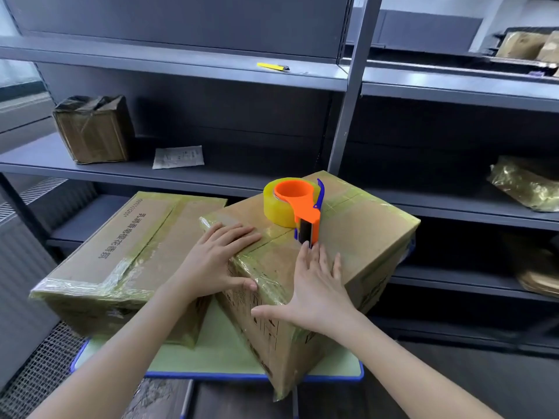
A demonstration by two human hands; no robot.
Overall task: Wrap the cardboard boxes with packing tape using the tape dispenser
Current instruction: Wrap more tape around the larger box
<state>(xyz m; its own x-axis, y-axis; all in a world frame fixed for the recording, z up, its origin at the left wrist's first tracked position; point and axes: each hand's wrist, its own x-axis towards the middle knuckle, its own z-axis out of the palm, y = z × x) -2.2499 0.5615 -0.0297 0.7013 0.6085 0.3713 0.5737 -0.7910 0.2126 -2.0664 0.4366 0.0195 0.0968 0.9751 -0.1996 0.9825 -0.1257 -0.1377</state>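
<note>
Two taped brown cardboard boxes, left box (pixel 121 252) and right box (pixel 366 228), share a green worktop (pixel 230 355). One orange tape dispenser (pixel 302 207) sits atop the right box, where left hand (pixel 220 261) and right hand (pixel 314 285) press flat, fingers (pixel 239 234) spread.

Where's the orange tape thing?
The tape dispenser sits on top of the right box, mid head view, just past the fingertips of the right hand.
</note>
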